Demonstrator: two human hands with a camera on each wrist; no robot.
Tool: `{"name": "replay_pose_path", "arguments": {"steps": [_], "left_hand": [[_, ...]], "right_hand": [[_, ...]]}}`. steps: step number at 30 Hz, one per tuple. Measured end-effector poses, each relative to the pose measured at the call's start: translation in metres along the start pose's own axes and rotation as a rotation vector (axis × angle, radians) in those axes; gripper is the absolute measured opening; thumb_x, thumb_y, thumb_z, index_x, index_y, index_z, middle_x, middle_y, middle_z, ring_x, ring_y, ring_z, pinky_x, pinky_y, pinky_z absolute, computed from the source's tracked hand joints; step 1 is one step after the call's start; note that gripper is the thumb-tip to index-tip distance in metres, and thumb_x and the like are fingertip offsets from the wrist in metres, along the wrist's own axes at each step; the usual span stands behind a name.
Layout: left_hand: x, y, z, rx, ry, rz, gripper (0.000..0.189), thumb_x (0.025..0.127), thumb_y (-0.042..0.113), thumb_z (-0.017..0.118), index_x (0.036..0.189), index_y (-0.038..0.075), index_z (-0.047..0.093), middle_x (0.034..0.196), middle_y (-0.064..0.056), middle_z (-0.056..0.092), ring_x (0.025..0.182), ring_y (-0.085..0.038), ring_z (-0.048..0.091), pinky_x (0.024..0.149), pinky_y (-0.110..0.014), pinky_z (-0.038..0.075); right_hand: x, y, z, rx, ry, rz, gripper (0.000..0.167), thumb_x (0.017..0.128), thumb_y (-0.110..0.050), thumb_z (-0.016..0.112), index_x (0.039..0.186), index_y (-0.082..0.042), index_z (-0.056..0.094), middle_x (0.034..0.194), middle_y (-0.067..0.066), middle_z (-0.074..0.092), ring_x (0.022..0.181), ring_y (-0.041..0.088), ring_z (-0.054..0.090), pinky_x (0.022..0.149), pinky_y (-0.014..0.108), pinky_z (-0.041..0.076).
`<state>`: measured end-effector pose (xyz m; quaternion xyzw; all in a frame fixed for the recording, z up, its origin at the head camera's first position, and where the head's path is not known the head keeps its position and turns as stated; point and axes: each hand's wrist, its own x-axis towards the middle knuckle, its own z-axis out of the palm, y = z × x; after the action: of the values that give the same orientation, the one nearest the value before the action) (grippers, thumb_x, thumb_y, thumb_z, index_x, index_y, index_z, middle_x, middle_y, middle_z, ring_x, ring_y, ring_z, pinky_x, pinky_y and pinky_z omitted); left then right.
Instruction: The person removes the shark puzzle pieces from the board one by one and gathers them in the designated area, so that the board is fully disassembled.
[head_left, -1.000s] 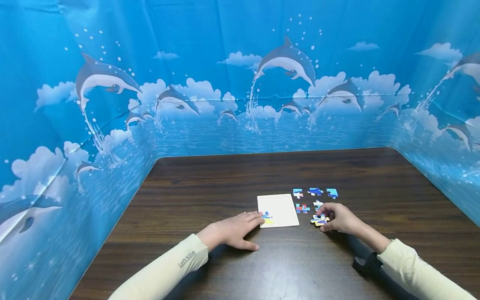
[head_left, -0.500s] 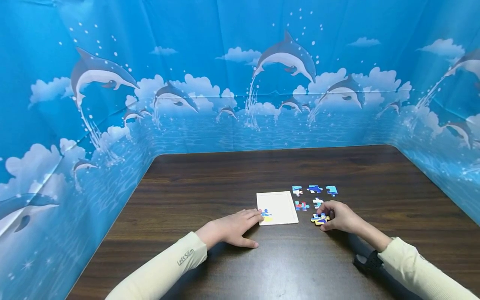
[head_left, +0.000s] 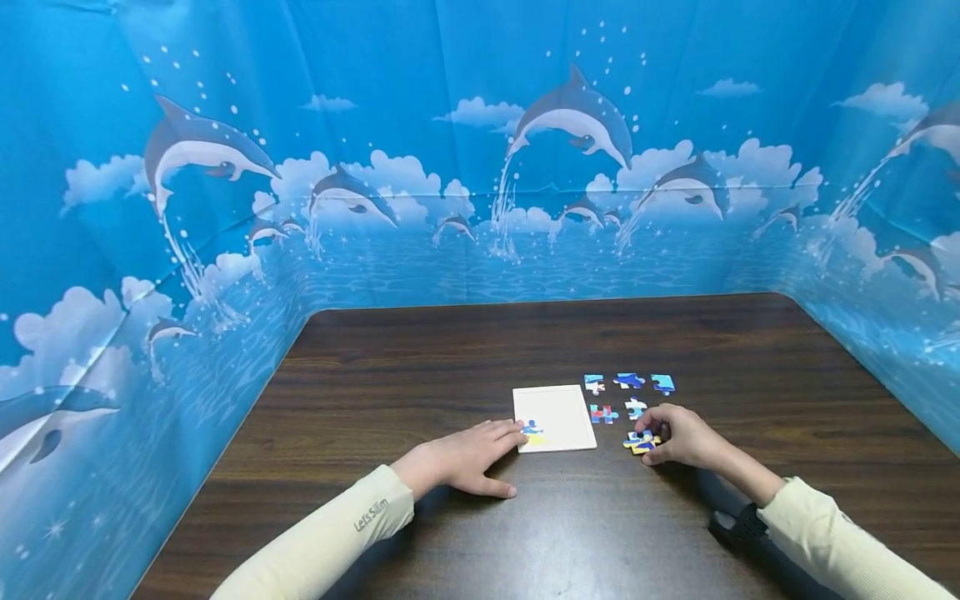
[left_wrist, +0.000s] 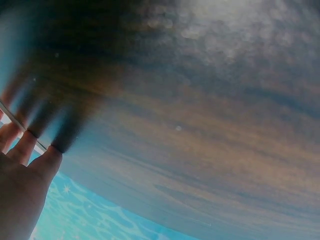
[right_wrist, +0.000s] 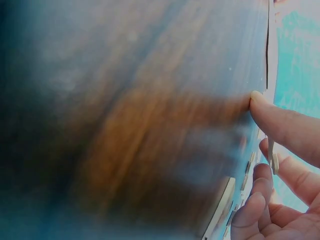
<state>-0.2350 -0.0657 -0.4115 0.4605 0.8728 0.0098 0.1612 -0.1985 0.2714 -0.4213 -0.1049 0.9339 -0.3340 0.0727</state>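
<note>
A white puzzle tray (head_left: 558,412) lies on the dark wooden table (head_left: 450,367), with one blue and yellow piece (head_left: 533,432) set in its near left corner. My left hand (head_left: 480,454) rests flat on the table, its straight fingers touching the tray's left edge. In the left wrist view the left hand (left_wrist: 20,185) shows only its fingers over the wood. My right hand (head_left: 667,437) curls its fingers round a yellow and blue puzzle piece (head_left: 641,442) that lies on the table right of the tray. The right wrist view is blurred, showing the right hand (right_wrist: 280,150) with bent fingers.
Several loose pieces lie right of the tray: three in a far row (head_left: 628,381) and two nearer ones (head_left: 603,413). A blue dolphin-print curtain (head_left: 480,167) walls the table on three sides. A dark wrist strap (head_left: 742,527) sits on my right arm.
Both hands stay where they were. Only the head view shifts slightly.
</note>
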Motion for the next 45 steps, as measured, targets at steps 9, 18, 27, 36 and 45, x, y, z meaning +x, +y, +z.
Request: {"name": "replay_pose_path", "arguments": {"steps": [9, 18, 27, 36, 45], "left_hand": [[-0.001, 0.000, 0.003, -0.004, -0.007, -0.005, 0.073, 0.089, 0.052, 0.055, 0.147, 0.015, 0.029, 0.157, -0.005, 0.022, 0.145, -0.019, 0.022, 0.118, -0.037, 0.020], [-0.001, -0.001, 0.002, 0.000, -0.004, -0.014, 0.073, 0.088, 0.052, 0.056, 0.146, 0.016, 0.029, 0.157, -0.004, 0.022, 0.145, -0.019, 0.022, 0.118, -0.038, 0.020], [-0.001, -0.001, 0.001, -0.001, 0.001, -0.009, 0.073, 0.089, 0.052, 0.055, 0.146, 0.016, 0.029, 0.157, -0.005, 0.022, 0.145, -0.019, 0.022, 0.118, -0.038, 0.020], [-0.001, -0.001, 0.002, 0.008, 0.020, 0.007, 0.072, 0.089, 0.050, 0.056, 0.146, 0.015, 0.031, 0.156, -0.006, 0.024, 0.144, -0.020, 0.024, 0.118, -0.039, 0.022], [-0.002, 0.000, 0.002, 0.010, 0.011, 0.001, 0.072, 0.089, 0.051, 0.055, 0.146, 0.016, 0.030, 0.156, -0.005, 0.023, 0.145, -0.019, 0.022, 0.118, -0.039, 0.021]], "right_hand": [[-0.001, 0.001, 0.001, 0.012, -0.008, 0.012, 0.033, 0.064, -0.006, 0.083, 0.090, -0.005, 0.064, 0.083, 0.004, 0.056, 0.072, 0.016, 0.045, 0.060, 0.026, 0.037], [0.000, 0.002, 0.000, 0.025, -0.007, -0.015, 0.033, 0.063, -0.005, 0.083, 0.090, -0.003, 0.064, 0.083, 0.004, 0.055, 0.071, 0.015, 0.044, 0.058, 0.024, 0.038], [0.005, -0.004, -0.001, 0.221, -0.020, 0.051, 0.041, 0.068, -0.005, 0.081, 0.104, 0.003, 0.062, 0.091, 0.010, 0.056, 0.079, 0.019, 0.048, 0.063, 0.025, 0.044], [0.012, -0.019, 0.002, 0.421, 0.001, 0.066, 0.050, 0.074, -0.007, 0.077, 0.116, 0.008, 0.055, 0.100, 0.015, 0.058, 0.081, 0.014, 0.051, 0.061, 0.024, 0.049], [0.019, -0.031, 0.019, 0.530, 0.012, 0.044, 0.049, 0.075, -0.003, 0.074, 0.118, 0.010, 0.053, 0.113, 0.024, 0.057, 0.086, 0.014, 0.056, 0.066, 0.023, 0.053]]}}
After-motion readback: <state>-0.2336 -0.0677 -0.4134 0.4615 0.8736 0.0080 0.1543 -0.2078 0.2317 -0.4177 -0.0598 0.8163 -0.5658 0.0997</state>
